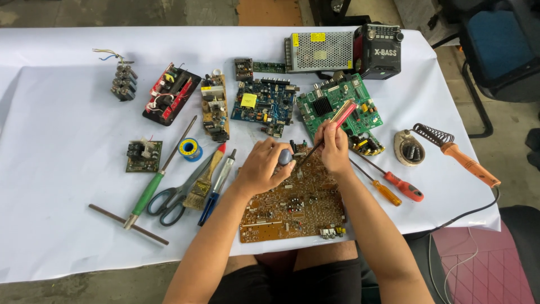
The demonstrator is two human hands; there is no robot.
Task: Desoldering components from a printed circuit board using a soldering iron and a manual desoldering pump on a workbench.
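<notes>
Brown and densely tracked, the circuit board [292, 205] lies solder side up at the lower centre of the frame, at the near edge of the white table cover [56, 112]. The left hand [261, 166] rests on its upper edge, fingers curled tight around a small grey-blue capacitor-like part [285, 157]. The right hand [333, 147] pinches a slim pink-handled tool [336, 121] like a pen, its dark tip angled down onto the board just beside that part. The work looks to be in mid-course: the part sits at the board's surface, and I cannot tell whether it is fixed or free. The soldering iron [464, 157] lies on its stand at the right, untouched. Scissors [177, 197], a brush [205, 180] and a solder spool [190, 149] sit at the left.
</notes>
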